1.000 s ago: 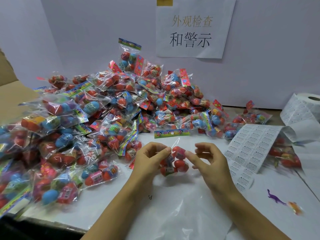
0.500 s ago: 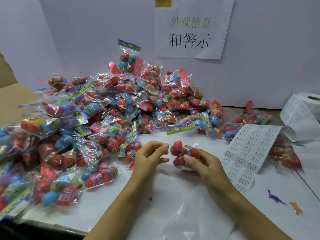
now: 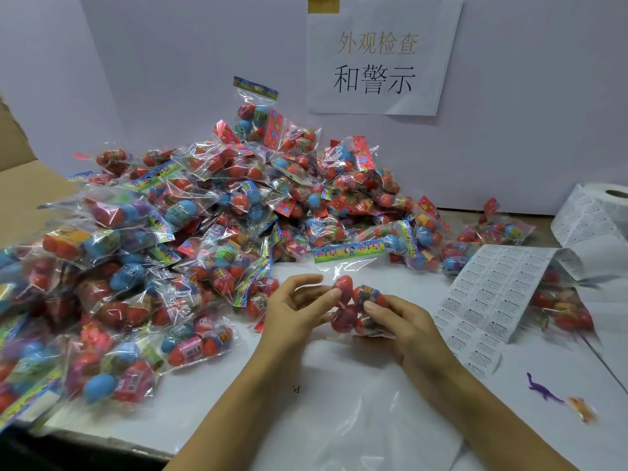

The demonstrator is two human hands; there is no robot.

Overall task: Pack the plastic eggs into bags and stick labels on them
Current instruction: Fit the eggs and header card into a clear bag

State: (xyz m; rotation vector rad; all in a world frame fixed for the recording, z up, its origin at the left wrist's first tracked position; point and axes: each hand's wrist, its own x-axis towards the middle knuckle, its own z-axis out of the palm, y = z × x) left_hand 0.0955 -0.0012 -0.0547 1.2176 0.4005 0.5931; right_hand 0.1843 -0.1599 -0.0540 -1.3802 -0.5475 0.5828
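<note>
A clear bag of red plastic eggs (image 3: 350, 307) with a colourful header strip (image 3: 350, 252) is held over the white table (image 3: 339, 419) in front of me. My right hand (image 3: 404, 324) grips the bag from the right, fingers curled round the eggs. My left hand (image 3: 299, 307) touches the bag's left side with its fingertips, fingers loosely bent. A sheet of white printed labels (image 3: 489, 300) lies just to the right, running up to a label roll (image 3: 605, 215).
A big heap of filled egg bags (image 3: 204, 232) covers the left and back of the table. More bags (image 3: 560, 307) lie under the label sheet. A small purple toy dinosaur (image 3: 542, 392) and an orange one (image 3: 582, 407) sit at the right. A cardboard box (image 3: 20, 185) stands at the left.
The bag went from hanging between both hands to lying in my right hand, which moved it slightly right. My left hand let go, then came back to touch it.
</note>
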